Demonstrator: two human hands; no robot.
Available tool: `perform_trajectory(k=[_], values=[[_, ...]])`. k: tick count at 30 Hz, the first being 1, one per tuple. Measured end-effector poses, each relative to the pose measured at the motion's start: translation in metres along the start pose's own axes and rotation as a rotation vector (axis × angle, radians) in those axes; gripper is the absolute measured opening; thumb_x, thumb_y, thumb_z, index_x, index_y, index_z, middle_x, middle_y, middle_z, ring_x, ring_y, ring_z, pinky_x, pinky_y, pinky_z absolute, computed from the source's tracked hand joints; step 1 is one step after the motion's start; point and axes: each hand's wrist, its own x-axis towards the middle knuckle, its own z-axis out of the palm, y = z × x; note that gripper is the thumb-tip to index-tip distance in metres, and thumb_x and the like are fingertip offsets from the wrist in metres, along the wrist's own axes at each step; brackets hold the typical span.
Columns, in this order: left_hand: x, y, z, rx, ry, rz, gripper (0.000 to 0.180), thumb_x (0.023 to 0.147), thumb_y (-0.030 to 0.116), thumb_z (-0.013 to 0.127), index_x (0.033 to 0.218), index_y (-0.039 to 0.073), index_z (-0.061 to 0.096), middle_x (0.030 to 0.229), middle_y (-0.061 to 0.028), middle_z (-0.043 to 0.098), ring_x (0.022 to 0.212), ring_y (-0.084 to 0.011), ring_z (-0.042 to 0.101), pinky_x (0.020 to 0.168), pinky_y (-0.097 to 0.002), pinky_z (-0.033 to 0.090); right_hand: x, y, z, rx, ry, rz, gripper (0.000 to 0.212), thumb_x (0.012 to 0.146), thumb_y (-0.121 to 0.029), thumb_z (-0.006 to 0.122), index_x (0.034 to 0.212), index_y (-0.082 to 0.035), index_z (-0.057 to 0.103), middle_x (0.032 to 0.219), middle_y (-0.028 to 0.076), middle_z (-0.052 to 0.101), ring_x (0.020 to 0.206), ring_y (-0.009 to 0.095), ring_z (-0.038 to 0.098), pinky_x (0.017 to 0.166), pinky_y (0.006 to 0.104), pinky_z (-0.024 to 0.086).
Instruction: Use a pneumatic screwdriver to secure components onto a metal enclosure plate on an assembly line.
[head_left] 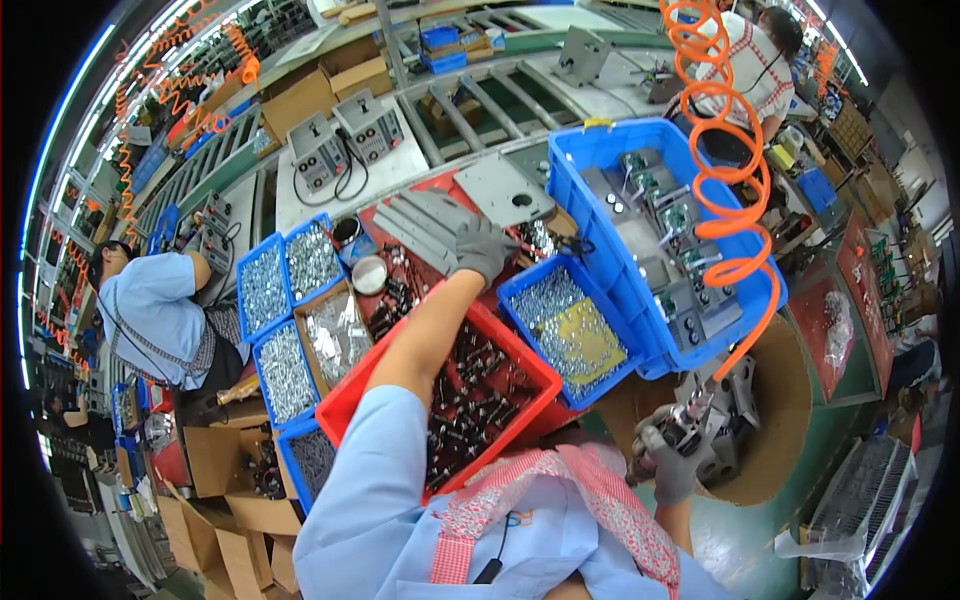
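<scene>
Nearest to you, on your right side, your gloved right hand (665,462) has its fingers curled round a silvery metal object (692,412) above the round-sided carton (787,410); whether this is tool or bracket, I cannot tell. Before your chest lies the red bin (520,363) of small dark-tipped parts, and just beyond its right corner the blue tray (606,308) of small fasteners. Farther, your gloved left hand (484,248) has fingers partly spread over the right end of the grey ridged panel (425,228); I cannot tell if it grips or only rests. The panel's long axis slants from far left toward near right, so it lies mostly leftward of this hand, well apart from the right one. Behind is the roller conveyor (497,107).
</scene>
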Motion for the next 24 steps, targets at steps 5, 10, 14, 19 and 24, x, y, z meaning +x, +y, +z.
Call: perform_trajectory(k=[5,10,14,19,24], values=[[0.036,0.010,0.000,0.045,-0.201,-0.052,0.028,0.079,0.044,0.062,0.091,0.020,0.072,0.086,0.0004,0.071,0.083,-0.0193,0.068,0.073,-0.0381,0.048,-0.007,0.011,-0.009,0.026,0.060,-0.016,0.025,0.071,0.010,0.060,0.093,-0.001,0.055,0.072,0.010,0.061,0.055,0.014,0.059,0.051,0.0267,0.049],[0.040,0.010,0.006,0.181,-0.163,0.060,0.015,0.080,0.025,0.064,0.087,0.014,0.072,0.082,-0.0021,0.071,0.076,-0.0207,0.070,0.056,-0.0361,0.050,-0.005,0.016,-0.021,-0.005,0.152,0.007,0.024,0.071,0.010,0.061,0.090,-0.001,0.056,0.070,0.008,0.061,0.051,0.014,0.058,0.047,0.0263,0.047],[0.027,-0.012,-0.007,0.131,0.040,0.173,0.013,0.082,0.018,0.057,0.084,0.011,0.068,0.085,-0.0103,0.070,0.071,-0.0261,0.069,0.057,-0.0370,0.053,-0.005,0.016,-0.018,0.030,0.161,0.032,0.024,0.071,0.010,0.062,0.091,-0.002,0.056,0.070,0.007,0.060,0.050,0.013,0.057,0.046,0.0263,0.046],[-0.035,-0.023,-0.035,-0.014,0.139,0.358,0.010,0.080,0.014,0.058,0.089,0.012,0.062,0.084,-0.0099,0.065,0.073,-0.0269,0.066,0.060,-0.0387,0.052,0.002,0.023,-0.010,0.046,0.010,0.014,0.023,0.073,0.008,0.065,0.093,-0.003,0.057,0.070,0.005,0.060,0.053,0.011,0.057,0.047,0.0241,0.044],[-0.103,-0.022,-0.055,-0.076,0.255,0.433,0.012,0.077,0.011,0.055,0.088,0.009,0.059,0.088,-0.0089,0.062,0.086,-0.0297,0.063,0.070,-0.0398,0.051,0.001,0.020,0.008,-0.057,-0.057,0.033,0.019,0.074,0.004,0.067,0.090,-0.003,0.059,0.069,0.003,0.060,0.053,0.010,0.058,0.046,0.0225,0.043]])
